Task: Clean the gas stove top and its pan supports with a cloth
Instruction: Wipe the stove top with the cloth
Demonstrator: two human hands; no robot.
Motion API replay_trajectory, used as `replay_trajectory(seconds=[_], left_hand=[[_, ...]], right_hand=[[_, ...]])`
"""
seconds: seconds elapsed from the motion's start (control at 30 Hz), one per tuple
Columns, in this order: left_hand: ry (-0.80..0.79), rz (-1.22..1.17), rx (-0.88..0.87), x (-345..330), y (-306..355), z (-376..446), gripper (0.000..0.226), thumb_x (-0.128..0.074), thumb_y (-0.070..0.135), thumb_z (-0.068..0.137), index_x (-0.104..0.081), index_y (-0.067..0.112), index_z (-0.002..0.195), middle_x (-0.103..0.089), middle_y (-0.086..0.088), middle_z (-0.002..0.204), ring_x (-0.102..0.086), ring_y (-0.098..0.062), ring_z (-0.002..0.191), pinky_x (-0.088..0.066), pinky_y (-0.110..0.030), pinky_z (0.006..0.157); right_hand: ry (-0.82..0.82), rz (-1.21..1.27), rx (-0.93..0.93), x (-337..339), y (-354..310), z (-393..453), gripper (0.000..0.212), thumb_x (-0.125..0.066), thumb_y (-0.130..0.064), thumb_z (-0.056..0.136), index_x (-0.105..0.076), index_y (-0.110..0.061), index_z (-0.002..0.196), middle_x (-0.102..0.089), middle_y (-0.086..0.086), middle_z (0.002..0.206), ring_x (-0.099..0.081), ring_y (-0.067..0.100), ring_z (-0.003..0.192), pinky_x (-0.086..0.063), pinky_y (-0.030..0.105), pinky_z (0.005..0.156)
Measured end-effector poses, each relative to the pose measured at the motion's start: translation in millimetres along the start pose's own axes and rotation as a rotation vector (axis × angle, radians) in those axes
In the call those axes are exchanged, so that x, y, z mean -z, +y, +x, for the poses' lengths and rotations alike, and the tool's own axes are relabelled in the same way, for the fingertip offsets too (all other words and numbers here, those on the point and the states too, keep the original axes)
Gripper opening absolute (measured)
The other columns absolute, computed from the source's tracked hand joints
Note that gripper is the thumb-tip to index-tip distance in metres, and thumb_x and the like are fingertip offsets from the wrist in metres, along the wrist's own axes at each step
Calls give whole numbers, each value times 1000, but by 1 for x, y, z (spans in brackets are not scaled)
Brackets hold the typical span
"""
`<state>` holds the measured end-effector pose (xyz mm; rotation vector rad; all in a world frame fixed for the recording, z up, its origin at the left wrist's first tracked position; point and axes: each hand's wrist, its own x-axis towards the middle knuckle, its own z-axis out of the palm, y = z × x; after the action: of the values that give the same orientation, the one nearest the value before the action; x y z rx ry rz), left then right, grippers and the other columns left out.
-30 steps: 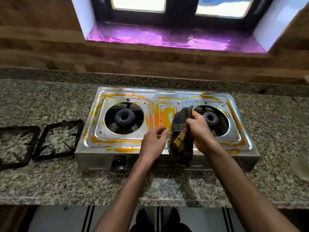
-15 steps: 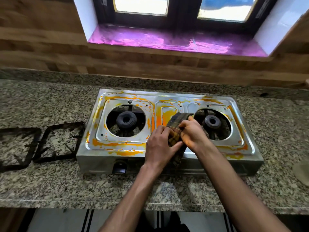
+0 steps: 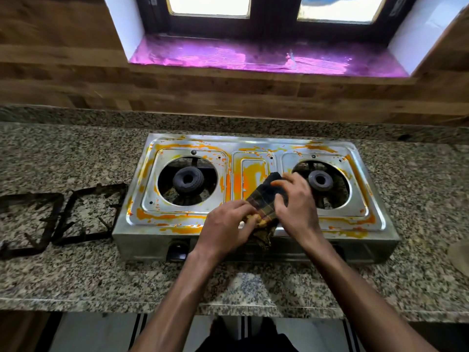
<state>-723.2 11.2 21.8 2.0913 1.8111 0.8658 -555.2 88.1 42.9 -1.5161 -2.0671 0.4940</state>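
Observation:
A steel two-burner gas stove [image 3: 253, 146] sits on the granite counter, its top smeared with orange stains. A dark checked cloth [image 3: 266, 199] lies bunched on the stove's front middle, between the burners. My left hand [image 3: 225, 224] grips the cloth's near, yellow-stained end. My right hand [image 3: 297, 207] holds its far part with fingers curled over it, beside the right burner [image 3: 320, 180]. The left burner [image 3: 188, 180] is bare. Two black pan supports [image 3: 61, 214] lie flat on the counter left of the stove.
The granite counter [image 3: 241, 285] runs past both sides of the stove, with its front edge near my body. A wood-panelled wall and a window sill with purple foil [image 3: 253, 57] stand behind. A pale round object [image 3: 460, 252] shows at the right edge.
The cloth, first hanging from my right hand alone, came down onto the stove top. My left hand closed on its near end and both hands now hold it low on the stove.

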Motion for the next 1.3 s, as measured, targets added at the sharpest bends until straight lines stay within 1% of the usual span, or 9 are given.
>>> replay_trajectory(seconds=[0.13, 0.27, 0.4, 0.57, 0.8, 1.03, 1.1, 1.2, 1.3], left_hand=[[121, 50, 164, 2, -4, -4, 13, -57, 28, 93, -67, 26, 99, -67, 10, 98, -62, -13, 90, -50, -31, 70], [169, 136, 246, -9, -15, -10, 24, -56, 19, 91, -68, 16, 112, -67, 0, 111, -60, -19, 105, -51, -34, 86], [119, 182, 272, -23, -24, -15, 36, -53, 18, 94, -60, 7, 128, -60, -10, 132, -51, -26, 128, -37, -36, 110], [73, 251, 257, -27, -26, -18, 52, -36, 31, 94, -54, 5, 135, -53, -12, 142, -46, -26, 134, -37, -37, 112], [64, 250, 282, -29, -22, -12, 53, -30, 28, 95, -52, 5, 137, -50, -13, 145, -44, -26, 136, -36, -38, 114], [11, 182, 244, -30, -33, 13, 52, -32, 26, 97, -46, 2, 141, -43, -15, 150, -36, -26, 142, -26, -36, 119], [-13, 241, 232, -37, -29, 13, 54, -30, 31, 97, -48, 3, 139, -45, -15, 148, -39, -27, 140, -29, -40, 117], [0, 261, 246, -40, -27, 11, 53, -32, 32, 97, -48, 4, 139, -46, -14, 147, -40, -27, 139, -31, -41, 116], [9, 248, 244, -39, -30, 10, 52, -34, 31, 97, -48, 3, 139, -47, -14, 147, -40, -26, 139, -32, -41, 116]], right_hand=[[-414, -298, -67, -23, -10, -2, 68, -39, -57, 99, -25, -23, 157, -10, 13, 166, 1, 31, 153, -4, 47, 124], [-466, -427, -71, -59, -14, 4, 87, -24, -71, 95, 4, -20, 159, 16, 20, 163, 19, 35, 151, 12, 52, 121], [-437, -411, 99, -75, -8, 36, 81, -25, -64, 99, 1, -18, 160, 14, 16, 165, 17, 28, 152, 10, 45, 123], [-594, -374, 526, -47, 29, 37, 74, -12, -67, 94, -3, -33, 159, 12, -2, 164, 14, 15, 153, 10, 33, 123], [-394, -385, 197, -69, 27, 90, 77, -14, -67, 90, -16, -30, 158, 0, 7, 167, 4, 23, 154, 4, 44, 123], [-584, -383, 596, -52, 39, 69, 72, -9, -71, 93, -7, -38, 158, 7, -5, 165, 11, 14, 153, 6, 36, 124], [-544, -418, 509, -45, 52, 90, 80, 1, -79, 87, -4, -39, 156, 5, -2, 166, 8, 17, 154, 4, 38, 124], [-417, -441, 255, -61, 43, 114, 81, -7, -73, 88, -10, -33, 158, 3, 6, 167, 5, 23, 154, 4, 42, 123], [-431, -397, 280, -83, 15, 101, 79, -11, -66, 91, -11, -27, 159, 5, 7, 166, 7, 25, 154, 5, 45, 123]])
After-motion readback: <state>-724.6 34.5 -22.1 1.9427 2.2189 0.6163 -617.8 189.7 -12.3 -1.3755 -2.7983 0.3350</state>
